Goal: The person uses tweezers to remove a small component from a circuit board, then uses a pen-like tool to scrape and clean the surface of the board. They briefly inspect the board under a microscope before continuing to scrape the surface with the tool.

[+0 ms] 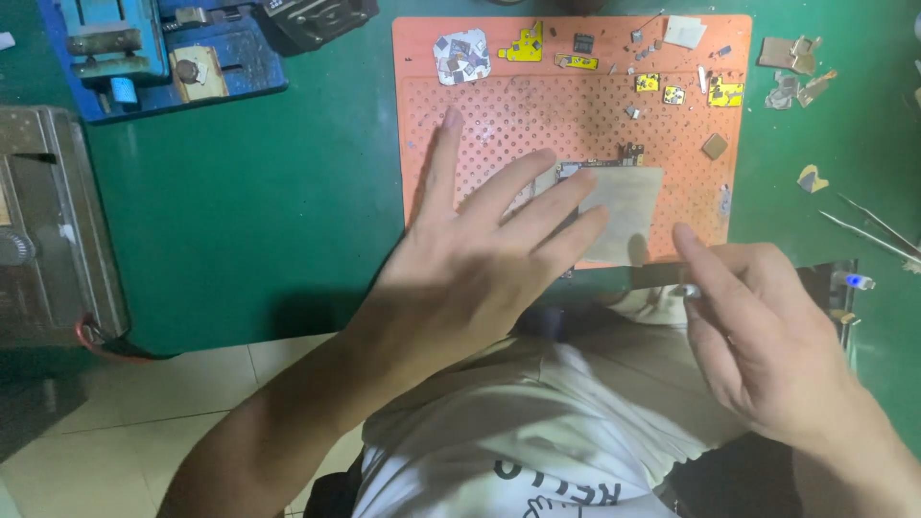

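Observation:
My left hand (480, 259) hovers flat with fingers spread over the near left part of an orange perforated work mat (480, 115), its fingertips close to a pale rectangular metal plate (628, 206) that covers a circuit board on the mat. My right hand (758, 336) is at the near right edge of the mat, fingers loosely curled around a small thin silvery tool (686, 290) that is mostly hidden. Neither hand touches the plate.
Small yellow and grey board parts (672, 91) lie along the mat's far edge. A blue fixture (158, 53) stands at the far left, a grey metal box (48, 221) at left. Tweezers (873, 228) and metal scraps (796, 72) lie right on the green table (249, 192).

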